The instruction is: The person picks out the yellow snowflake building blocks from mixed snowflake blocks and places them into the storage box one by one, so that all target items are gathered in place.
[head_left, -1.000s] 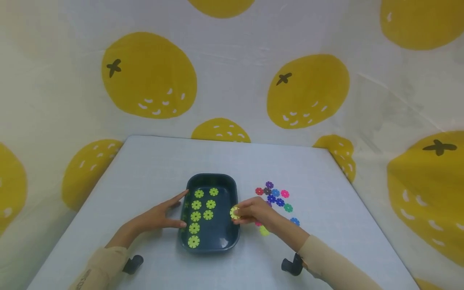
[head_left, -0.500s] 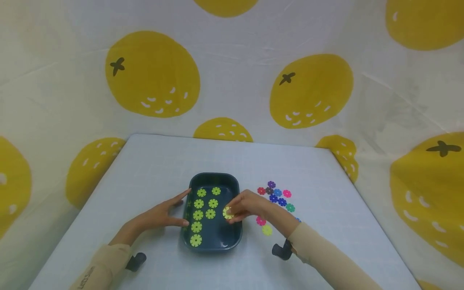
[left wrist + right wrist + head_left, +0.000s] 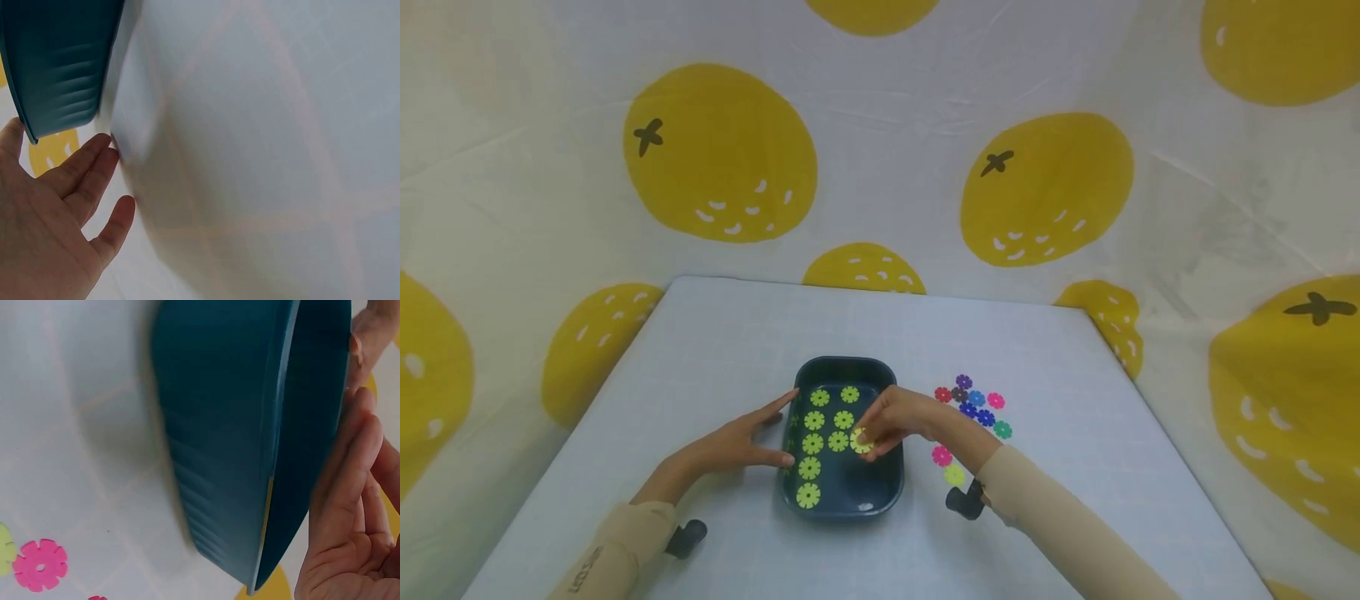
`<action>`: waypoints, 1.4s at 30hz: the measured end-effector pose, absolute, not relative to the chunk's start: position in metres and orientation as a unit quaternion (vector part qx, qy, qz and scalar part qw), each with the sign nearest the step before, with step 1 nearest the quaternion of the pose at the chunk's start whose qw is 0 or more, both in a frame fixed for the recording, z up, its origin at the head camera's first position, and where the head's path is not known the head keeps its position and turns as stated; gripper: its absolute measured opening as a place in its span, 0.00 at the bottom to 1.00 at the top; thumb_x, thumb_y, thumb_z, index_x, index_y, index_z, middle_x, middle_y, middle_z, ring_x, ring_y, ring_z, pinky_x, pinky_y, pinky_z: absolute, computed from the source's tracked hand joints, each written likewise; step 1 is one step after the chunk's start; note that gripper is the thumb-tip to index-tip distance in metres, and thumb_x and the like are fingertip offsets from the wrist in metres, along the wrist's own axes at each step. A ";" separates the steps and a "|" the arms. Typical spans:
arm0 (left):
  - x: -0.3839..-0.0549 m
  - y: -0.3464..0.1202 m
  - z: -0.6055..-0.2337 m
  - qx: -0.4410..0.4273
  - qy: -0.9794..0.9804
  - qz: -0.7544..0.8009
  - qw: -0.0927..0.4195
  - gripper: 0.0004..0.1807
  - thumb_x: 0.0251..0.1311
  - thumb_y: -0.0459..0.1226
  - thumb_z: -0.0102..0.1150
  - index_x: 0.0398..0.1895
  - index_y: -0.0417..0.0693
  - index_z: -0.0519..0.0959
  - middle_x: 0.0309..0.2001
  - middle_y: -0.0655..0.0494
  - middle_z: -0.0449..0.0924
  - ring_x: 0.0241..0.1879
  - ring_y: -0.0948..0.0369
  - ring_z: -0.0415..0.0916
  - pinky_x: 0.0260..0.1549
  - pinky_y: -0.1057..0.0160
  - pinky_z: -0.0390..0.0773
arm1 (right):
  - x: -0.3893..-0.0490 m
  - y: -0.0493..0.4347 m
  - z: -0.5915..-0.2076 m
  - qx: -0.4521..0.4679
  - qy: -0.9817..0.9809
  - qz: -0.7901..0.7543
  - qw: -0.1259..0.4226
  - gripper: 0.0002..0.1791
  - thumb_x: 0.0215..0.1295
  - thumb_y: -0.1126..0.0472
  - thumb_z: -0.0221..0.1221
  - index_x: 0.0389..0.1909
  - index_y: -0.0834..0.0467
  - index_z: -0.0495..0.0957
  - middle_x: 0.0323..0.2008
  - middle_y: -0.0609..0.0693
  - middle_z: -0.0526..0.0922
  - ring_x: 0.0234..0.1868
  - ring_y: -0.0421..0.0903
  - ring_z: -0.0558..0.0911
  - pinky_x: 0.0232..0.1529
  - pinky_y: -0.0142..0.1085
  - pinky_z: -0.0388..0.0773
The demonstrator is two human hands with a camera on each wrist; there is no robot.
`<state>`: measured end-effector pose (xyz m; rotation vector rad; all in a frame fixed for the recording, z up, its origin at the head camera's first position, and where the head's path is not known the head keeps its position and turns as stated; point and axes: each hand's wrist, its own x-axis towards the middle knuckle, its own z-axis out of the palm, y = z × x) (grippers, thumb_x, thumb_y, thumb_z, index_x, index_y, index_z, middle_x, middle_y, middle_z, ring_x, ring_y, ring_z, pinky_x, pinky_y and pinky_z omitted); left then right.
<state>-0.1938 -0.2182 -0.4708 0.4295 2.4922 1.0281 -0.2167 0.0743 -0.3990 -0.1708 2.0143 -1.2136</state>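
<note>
A dark teal tray (image 3: 868, 487) stands on the table, with yellow-green notched flower discs (image 3: 812, 443) in two columns on its floor. My right hand (image 3: 904, 415) reaches over the tray's right rim and pinches another yellow-green flower disc (image 3: 859, 442), right beside the second column. In the right wrist view the tray wall (image 3: 219, 425) hides this disc, and the right hand (image 3: 347, 506) shows beyond the rim. My left hand (image 3: 730, 442) rests at the tray's left rim, thumb and fingertips on it. The left wrist view shows that hand's fingers (image 3: 90, 181) spread and extended next to the tray (image 3: 59, 69).
Right of the tray lies a loose cluster of discs in blue (image 3: 985, 417), red (image 3: 942, 394), green (image 3: 1002, 429) and purple. A pink disc (image 3: 942, 456) and a yellow-green disc (image 3: 954, 475) lie nearer. A cloth printed with yellow fruit (image 3: 722, 154) hangs behind the table.
My right hand has moved left from the tray's right rim to the second column, carrying the yellow-green disc. The left hand has stayed at the left rim.
</note>
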 end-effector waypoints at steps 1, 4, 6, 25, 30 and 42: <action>-0.194 -0.218 -0.470 0.153 0.894 0.368 0.204 0.61 0.47 0.58 0.74 0.80 0.72 0.44 0.76 0.38 0.53 0.75 0.37 0.50 0.68 0.28 0.52 | -0.218 0.072 -0.398 -0.069 0.791 -0.473 0.381 0.09 0.62 0.63 0.67 0.40 0.65 0.87 0.31 0.58 0.89 0.28 0.48 0.89 0.29 0.29 0.84; -0.194 -0.219 -0.470 0.153 0.896 0.365 0.203 0.61 0.47 0.58 0.74 0.80 0.71 0.44 0.76 0.38 0.54 0.75 0.37 0.51 0.68 0.28 0.53 | -0.220 0.065 -0.397 -0.079 0.796 -0.463 0.381 0.06 0.61 0.64 0.67 0.36 0.63 0.88 0.29 0.58 0.89 0.26 0.46 0.89 0.27 0.28 0.83; -0.193 -0.219 -0.470 0.149 0.896 0.364 0.204 0.61 0.47 0.58 0.74 0.80 0.71 0.44 0.76 0.37 0.54 0.75 0.37 0.51 0.67 0.28 0.53 | -0.223 0.060 -0.396 -0.083 0.798 -0.459 0.382 0.05 0.60 0.64 0.68 0.35 0.63 0.88 0.29 0.58 0.89 0.25 0.46 0.88 0.26 0.28 0.83; -0.195 -0.218 -0.472 0.146 0.892 0.369 0.216 0.60 0.48 0.59 0.73 0.80 0.73 0.43 0.76 0.37 0.55 0.75 0.36 0.49 0.68 0.28 0.52 | -0.262 0.032 -0.397 -0.134 0.792 -0.411 0.431 0.03 0.60 0.66 0.67 0.31 0.62 0.88 0.29 0.60 0.89 0.22 0.44 0.87 0.29 0.32 0.85; -0.195 -0.219 -0.470 0.150 0.891 0.370 0.216 0.60 0.48 0.58 0.73 0.80 0.72 0.43 0.76 0.37 0.55 0.75 0.37 0.50 0.68 0.28 0.53 | -0.266 0.024 -0.400 -0.148 0.785 -0.409 0.442 0.04 0.61 0.68 0.65 0.31 0.64 0.88 0.28 0.59 0.88 0.23 0.44 0.87 0.36 0.37 0.86; -0.194 -0.219 -0.469 0.156 0.884 0.385 0.214 0.60 0.49 0.56 0.74 0.80 0.71 0.44 0.76 0.37 0.55 0.75 0.37 0.50 0.68 0.28 0.52 | -0.263 0.005 -0.416 -0.162 0.813 -0.291 0.478 0.04 0.61 0.69 0.64 0.30 0.64 0.87 0.26 0.61 0.87 0.23 0.48 0.88 0.33 0.34 0.86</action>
